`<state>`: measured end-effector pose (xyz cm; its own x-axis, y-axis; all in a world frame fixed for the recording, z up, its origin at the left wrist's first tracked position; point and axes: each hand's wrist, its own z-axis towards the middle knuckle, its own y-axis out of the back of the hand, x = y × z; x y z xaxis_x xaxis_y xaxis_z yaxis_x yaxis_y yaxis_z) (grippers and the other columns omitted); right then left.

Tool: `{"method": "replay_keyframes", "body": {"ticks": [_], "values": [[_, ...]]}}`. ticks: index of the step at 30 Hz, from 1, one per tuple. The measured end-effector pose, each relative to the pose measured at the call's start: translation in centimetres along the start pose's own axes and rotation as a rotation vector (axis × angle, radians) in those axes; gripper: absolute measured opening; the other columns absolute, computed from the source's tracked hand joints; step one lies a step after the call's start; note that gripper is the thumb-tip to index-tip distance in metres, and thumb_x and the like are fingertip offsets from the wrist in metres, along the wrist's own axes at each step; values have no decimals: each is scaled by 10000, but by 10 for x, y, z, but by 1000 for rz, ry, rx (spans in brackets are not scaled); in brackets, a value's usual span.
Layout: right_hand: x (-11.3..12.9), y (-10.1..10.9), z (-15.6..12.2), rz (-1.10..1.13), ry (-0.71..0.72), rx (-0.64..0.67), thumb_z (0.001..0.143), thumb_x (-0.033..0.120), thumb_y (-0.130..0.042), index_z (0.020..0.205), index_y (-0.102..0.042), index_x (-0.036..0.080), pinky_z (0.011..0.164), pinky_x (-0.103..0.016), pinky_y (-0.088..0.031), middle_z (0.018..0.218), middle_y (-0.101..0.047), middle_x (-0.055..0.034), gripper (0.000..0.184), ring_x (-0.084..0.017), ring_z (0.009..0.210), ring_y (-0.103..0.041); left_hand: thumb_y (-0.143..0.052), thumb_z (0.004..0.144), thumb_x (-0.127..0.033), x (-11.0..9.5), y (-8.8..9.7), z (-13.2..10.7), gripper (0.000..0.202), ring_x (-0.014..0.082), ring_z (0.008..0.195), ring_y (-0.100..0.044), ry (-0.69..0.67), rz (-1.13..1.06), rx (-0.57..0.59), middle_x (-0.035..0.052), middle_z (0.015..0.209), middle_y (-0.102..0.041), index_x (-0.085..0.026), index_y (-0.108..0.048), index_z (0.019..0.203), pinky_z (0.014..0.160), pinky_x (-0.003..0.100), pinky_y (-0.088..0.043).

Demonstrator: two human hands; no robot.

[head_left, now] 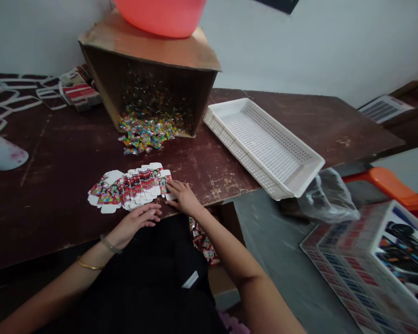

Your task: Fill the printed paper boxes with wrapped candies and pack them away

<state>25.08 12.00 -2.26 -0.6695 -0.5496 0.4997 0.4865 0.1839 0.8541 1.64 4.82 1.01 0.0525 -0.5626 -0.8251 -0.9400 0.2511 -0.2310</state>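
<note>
A row of small flat printed candy cartons (139, 185), red and white, lies fanned and overlapping on the dark brown table. My right hand (184, 197) rests at the right end of that row. Its fingertips lie on the endmost carton (165, 180), with the thumb apart from the fingers. Just in front of the row, at the table's near edge, is my left hand (142, 217). Its fingers are loosely stretched, and nothing shows in them. Behind the cartons, wrapped colourful candies (149, 134) spill from a cardboard box (209, 93) tipped on its side.
A pink basin (163, 18) sits on the cardboard box. To the right, a white perforated tray (264, 144) overhangs the table edge. An enamel mug (7, 153) stands at far left. Below are a carton of red packets (204, 241) and a plastic crate (362, 260).
</note>
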Motion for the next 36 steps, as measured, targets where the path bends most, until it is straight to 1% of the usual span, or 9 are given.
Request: {"method": "replay_keyframes", "body": {"ticks": [5, 9, 13, 20, 23, 25, 28, 31, 36], "values": [[32, -21, -18, 71, 23, -295, 978, 224, -430, 1175, -658, 209, 925, -349, -468, 1162, -678, -95, 302, -187, 1058, -607, -607, 853, -475, 3, 8, -5, 451, 278, 1079, -614, 52, -225, 124, 131, 1164, -685, -196, -621, 1207, 928, 422, -455], [79, -21, -54, 203, 241, -250, 918, 322, -577, 1190, -636, 249, 933, -374, -448, 1124, -695, -52, 288, -191, 1069, -586, -703, 772, -339, 10, -2, 0, 415, 252, 1028, -636, 39, -327, 102, 87, 1043, -740, -189, -641, 1154, 925, 374, -443], [91, -14, -46, 275, -19, -310, 889, 310, -617, 1130, -667, 241, 985, -420, -409, 1181, -654, -76, 255, -216, 1123, -527, -732, 693, -262, 20, -18, -1, 217, 207, 733, -659, 90, -152, 80, 45, 731, -738, -150, -662, 865, 735, 323, -473], [82, 3, -29, 699, -90, 62, 785, 317, -735, 859, -701, 176, 1058, -358, -356, 1327, -534, -95, 162, -218, 1256, -472, -698, 696, -254, 17, -23, -19, 152, 127, 540, -558, 62, -18, 210, -3, 598, -654, -155, -613, 775, 544, 244, -400], [76, 14, -30, 855, -20, 289, 795, 329, -723, 771, -687, 158, 996, -327, -409, 1164, -607, -68, 176, -200, 1132, -552, -752, 666, -268, 15, -20, -19, 197, 149, 577, -587, 61, 96, 314, 31, 664, -692, -140, -650, 775, 548, 251, -426], [75, 16, -34, 918, -50, 280, 812, 348, -701, 769, -675, 159, 930, -316, -444, 1006, -634, -38, 196, -181, 1000, -589, -757, 679, -316, 17, -20, -17, 208, 146, 534, -564, -11, 229, 197, 1, 592, -653, -146, -639, 702, 526, 251, -423], [84, 7, -47, 971, -260, 2, 841, 320, -664, 1076, -628, 195, 885, -304, -461, 1001, -637, -30, 268, -161, 937, -596, -688, 759, -380, 27, -22, -16, 252, 150, 529, -553, -122, 318, -49, -23, 564, -605, -156, -612, 671, 521, 253, -420], [97, -7, -63, 1043, -431, -170, 806, 299, -699, 1333, -413, 251, 770, -258, -487, 1005, -647, -25, 601, -131, 820, -601, -623, 835, -373, 36, -26, -25, 271, 190, 714, -641, -248, 292, -156, 16, 809, -686, -174, -598, 1017, 646, 281, -493], [109, -18, -82, 1499, -588, -53, 838, 481, -627, 993, -603, 172, 551, -207, -475, 681, -597, 16, 347, -89, 560, -549, -649, 840, -315, 38, -20, -53, 422, 204, 854, -675, -326, 393, -89, 31, 957, -715, -235, -517, 1232, 802, 307, -504]]}}
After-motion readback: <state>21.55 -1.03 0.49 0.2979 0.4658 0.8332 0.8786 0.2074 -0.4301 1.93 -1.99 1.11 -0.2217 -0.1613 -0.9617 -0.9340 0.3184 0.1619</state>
